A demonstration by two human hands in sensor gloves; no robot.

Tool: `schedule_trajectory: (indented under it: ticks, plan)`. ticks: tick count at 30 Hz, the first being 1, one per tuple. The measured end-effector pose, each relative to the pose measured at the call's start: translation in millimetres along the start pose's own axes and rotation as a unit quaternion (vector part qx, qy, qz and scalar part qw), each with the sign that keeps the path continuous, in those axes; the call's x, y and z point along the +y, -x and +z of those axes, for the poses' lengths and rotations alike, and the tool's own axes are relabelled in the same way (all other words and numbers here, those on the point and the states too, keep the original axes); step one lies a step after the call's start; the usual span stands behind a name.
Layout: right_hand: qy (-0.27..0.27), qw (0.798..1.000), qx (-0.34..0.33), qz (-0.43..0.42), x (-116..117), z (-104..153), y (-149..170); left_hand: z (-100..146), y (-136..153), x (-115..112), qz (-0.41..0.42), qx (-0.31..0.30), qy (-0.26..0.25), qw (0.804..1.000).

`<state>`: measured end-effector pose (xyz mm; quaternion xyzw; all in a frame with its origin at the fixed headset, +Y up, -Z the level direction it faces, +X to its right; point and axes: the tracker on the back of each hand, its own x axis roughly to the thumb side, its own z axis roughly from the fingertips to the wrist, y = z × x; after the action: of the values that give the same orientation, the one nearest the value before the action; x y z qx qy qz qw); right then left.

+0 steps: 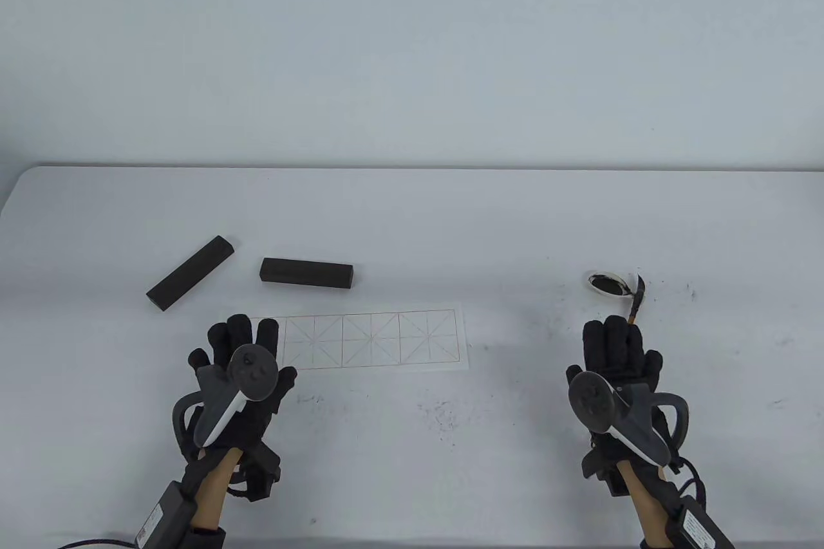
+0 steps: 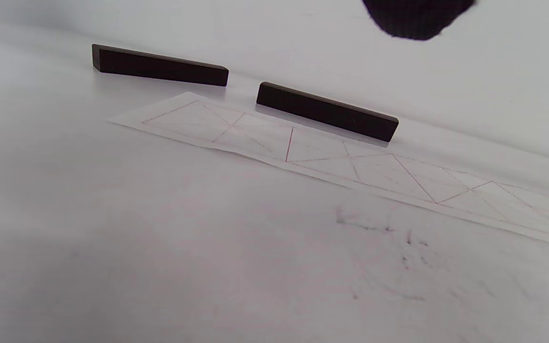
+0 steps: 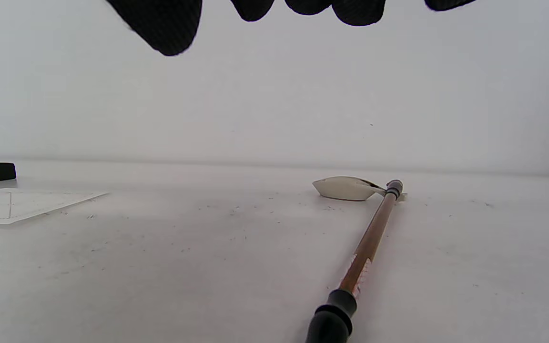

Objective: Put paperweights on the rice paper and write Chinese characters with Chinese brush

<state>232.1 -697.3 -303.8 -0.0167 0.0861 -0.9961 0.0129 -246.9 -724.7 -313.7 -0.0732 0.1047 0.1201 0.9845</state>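
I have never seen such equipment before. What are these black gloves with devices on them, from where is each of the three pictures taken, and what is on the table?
These are a person's two hands in black sensor gloves, left hand and right hand. The device strapped on each is a motion tracker; the fingers do not hold it. One camera looks down at the white table; two more sit on the wrists, looking low across it. On the table lie a strip of gridded rice paper, two dark paperweights beside it, not on it, a small ink dish and a Chinese brush with its tip at the dish. Both hands are open and hold nothing.
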Motion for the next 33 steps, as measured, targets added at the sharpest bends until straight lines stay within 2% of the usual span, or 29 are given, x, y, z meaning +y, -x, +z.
schedule_trajectory:
  ticks: [15, 33]
  plan:
    - [-0.007, 1.000, 0.010, -0.004, -0.8, -1.2, 6.5, 2.2, -2.4, 0.8, -0.005, -0.027, -0.001, 1.000]
    - [-0.027, 1.000, -0.005, -0.013, -0.9, -0.2, 6.3, -2.0, 0.8, -4.9, 0.002, -0.018, 0.020, 1.000]
